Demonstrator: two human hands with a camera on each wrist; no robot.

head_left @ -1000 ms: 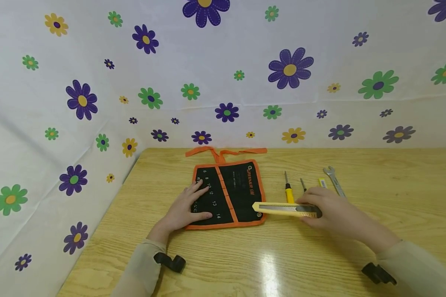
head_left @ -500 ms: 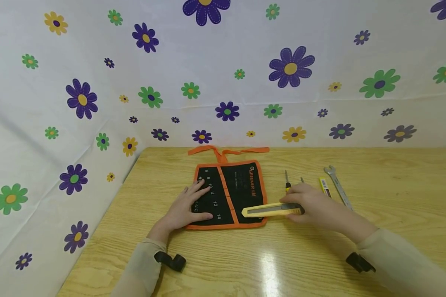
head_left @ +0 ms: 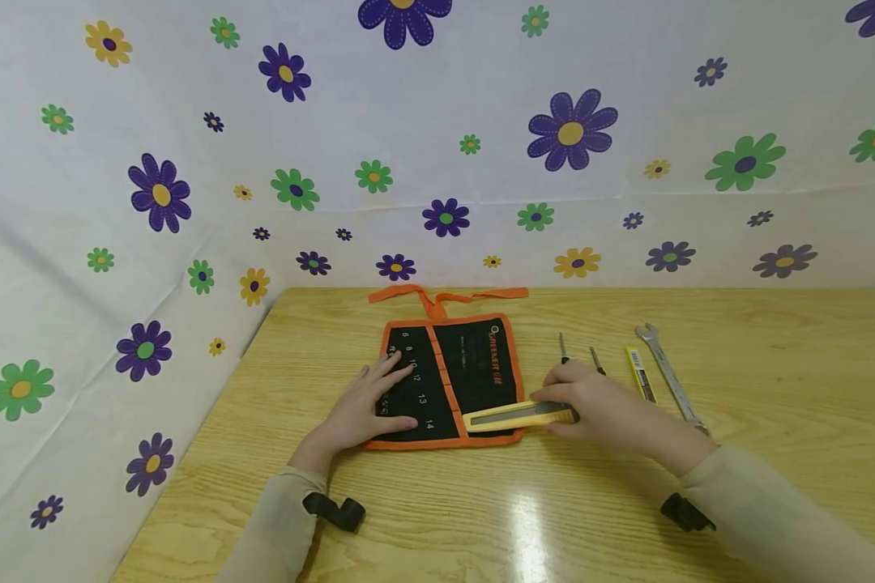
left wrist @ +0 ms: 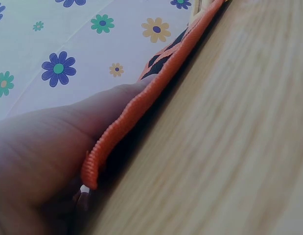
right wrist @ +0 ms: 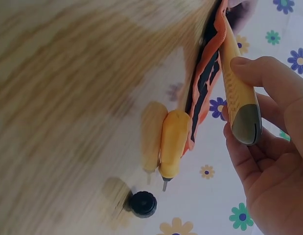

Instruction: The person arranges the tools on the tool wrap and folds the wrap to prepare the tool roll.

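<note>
Toward nine o'clock, the right hand (head_left: 598, 409) and its yellow utility knife (head_left: 514, 416) have travelled over the tool pouch (head_left: 481, 380) since a second ago: the knife's tip lay at the pouch's right edge then and now reaches its orange middle seam. Whether that tip has entered a pocket cannot be told. Black with orange trim, the pouch lies flat on the wooden table (head_left: 423, 518), the knife at four o'clock from its middle. Thumb and fingers of the right hand pinch the knife near its dark rear end. Between eight and nine o'clock of the pouch's middle, the left hand (head_left: 370, 409) rests with spread fingers on the panel printed with numbers, grasping nothing. Orange ties (head_left: 437, 304) trail off at twelve o'clock. Around the right hand, a yellow-handled screwdriver (right wrist: 174, 142) lies at eleven o'clock, a dark-shafted tool (head_left: 596, 360) at twelve, a slim yellow case (head_left: 642, 376) at two and a wrench (head_left: 669, 375) between two and three.
</note>
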